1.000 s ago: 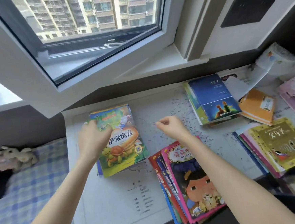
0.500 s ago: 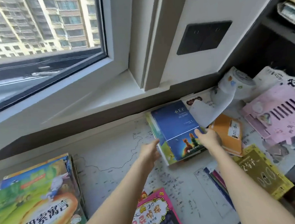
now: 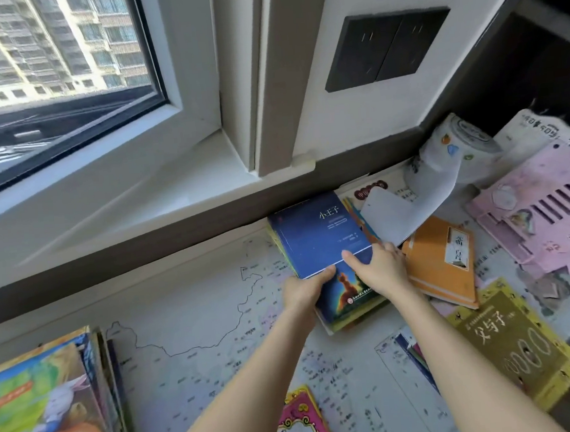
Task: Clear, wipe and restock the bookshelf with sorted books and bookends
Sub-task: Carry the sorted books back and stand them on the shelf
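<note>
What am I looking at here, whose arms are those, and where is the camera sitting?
No machine here: a person wears a wide-angle camera on the head, so the picture looks forward and down along their own bare arms. The left hand and the right hand both grip a blue book on top of a small stack near the wall. Around it, on a desk mat printed with a map, lie an orange book, a yellow book, a pink slotted rack and, lower left, a rabbit picture book.
</note>
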The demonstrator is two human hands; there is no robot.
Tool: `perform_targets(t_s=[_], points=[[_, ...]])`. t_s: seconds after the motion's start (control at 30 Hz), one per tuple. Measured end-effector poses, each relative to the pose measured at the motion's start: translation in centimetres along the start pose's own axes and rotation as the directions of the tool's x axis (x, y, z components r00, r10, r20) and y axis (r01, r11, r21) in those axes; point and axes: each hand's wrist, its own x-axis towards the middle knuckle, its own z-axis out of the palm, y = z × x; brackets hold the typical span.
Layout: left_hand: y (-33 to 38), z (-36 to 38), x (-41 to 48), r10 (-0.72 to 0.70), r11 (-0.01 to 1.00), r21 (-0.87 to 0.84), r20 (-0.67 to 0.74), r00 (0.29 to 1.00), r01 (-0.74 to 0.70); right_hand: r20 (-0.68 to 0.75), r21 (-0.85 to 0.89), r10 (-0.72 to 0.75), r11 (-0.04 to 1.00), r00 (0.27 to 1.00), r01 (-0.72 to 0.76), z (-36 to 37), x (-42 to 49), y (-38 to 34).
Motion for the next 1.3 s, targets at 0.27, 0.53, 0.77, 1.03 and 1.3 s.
perform_targets(t_s=[0.27,0.53,0.77,1.03,1.3], points=[[1.6,-1.5,-0.2,-0.075,0.996,0.043,-0.062,0.995,0.078,0.158,0.31,0.09,0.941,0.983,-0.136,-0.5,-0.7,0.7],[2.0,-7.0,-1.2,-0.082,0.984,0.145,-0.158,0.984,0.105,0.114,0.266,-0.003,0.964,0.993,-0.028,1.3,-3.6,-3.3],[1.5,-7.6,-2.2,-0.046,0.993,0.104,-0.166,0.985,0.064,0.085,0.008,0.15,0.989,0.985,-0.151,-1.7,1.8,0.4],[3.5,-10.3,-3.5,-0.155,0.982,0.112,-0.011,0.988,0.155,0.177,0.2,0.138,0.964,0.974,-0.173,0.7,1.1,0.0],[3.7,-10.4,-2.7,0.028,0.931,0.364,0.017,0.999,-0.032,0.269,0.727,0.178,0.607,0.946,-0.321,3.4,-1.1,-1.3]])
